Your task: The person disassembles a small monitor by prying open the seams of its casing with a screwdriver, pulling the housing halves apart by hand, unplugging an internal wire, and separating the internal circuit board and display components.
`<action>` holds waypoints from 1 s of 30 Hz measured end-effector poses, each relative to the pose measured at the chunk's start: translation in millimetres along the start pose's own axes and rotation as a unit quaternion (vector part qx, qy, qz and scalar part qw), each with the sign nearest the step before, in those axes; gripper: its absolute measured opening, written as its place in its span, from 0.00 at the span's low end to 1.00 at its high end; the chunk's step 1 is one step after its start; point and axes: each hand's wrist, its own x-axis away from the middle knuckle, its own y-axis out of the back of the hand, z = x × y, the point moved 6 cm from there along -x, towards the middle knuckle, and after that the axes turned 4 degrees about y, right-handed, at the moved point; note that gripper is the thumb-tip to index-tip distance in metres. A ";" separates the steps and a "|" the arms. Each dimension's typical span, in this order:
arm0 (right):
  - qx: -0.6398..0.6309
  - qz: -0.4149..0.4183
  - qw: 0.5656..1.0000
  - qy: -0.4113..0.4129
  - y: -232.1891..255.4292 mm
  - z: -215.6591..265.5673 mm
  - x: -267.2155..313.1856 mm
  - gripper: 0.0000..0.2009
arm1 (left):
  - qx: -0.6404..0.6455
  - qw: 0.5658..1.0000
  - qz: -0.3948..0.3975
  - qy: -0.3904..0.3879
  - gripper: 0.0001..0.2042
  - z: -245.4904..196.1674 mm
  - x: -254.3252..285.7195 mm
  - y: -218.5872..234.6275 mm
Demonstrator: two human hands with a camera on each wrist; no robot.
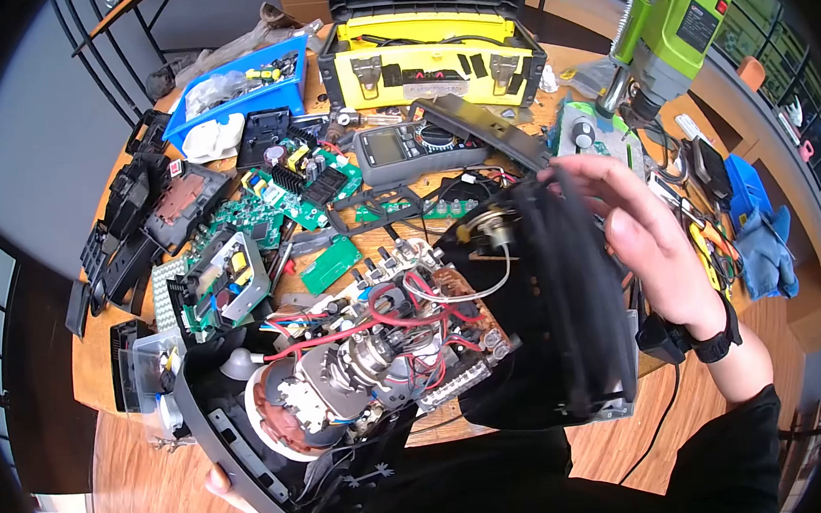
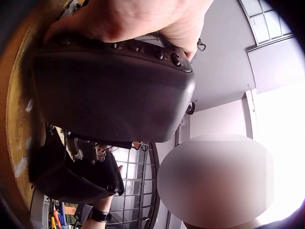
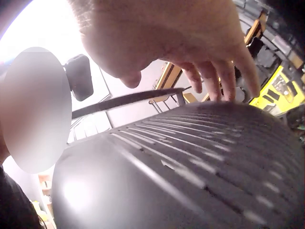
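Note:
A black front housing (image 1: pixel 237 444), (image 2: pixel 112 95) holds a picture tube (image 1: pixel 283 411) with a circuit board (image 1: pixel 469 324) and red wires behind it. My left hand (image 1: pixel 231 488), (image 2: pixel 128 19) grips this housing along its edge with the row of knobs; the head view hides most of that hand. To the right stands a black ribbed back cover (image 1: pixel 579 311), (image 3: pixel 190 162), blurred in the head view. My right hand (image 1: pixel 646 248), (image 3: pixel 167 38) touches the cover's edge with its extended fingertips, the thumb held off it. A pale cable runs between board and cover.
Green circuit boards (image 1: pixel 303 183) and black plastic parts (image 1: pixel 136 201) crowd the left. Behind are a multimeter (image 1: pixel 412 150), a blue tray (image 1: pixel 287 93) and a yellow toolbox (image 1: pixel 435 71). A green drill (image 1: pixel 681 23) stands at the back right, with tools and a blue glove (image 1: pixel 767 252) nearby.

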 end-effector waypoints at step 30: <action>0.136 0.005 0.984 0.119 -57.7 29.6 35.4 0.24 | 0.016 1.000 -0.003 -0.005 0.52 16.7 15.6 -63.4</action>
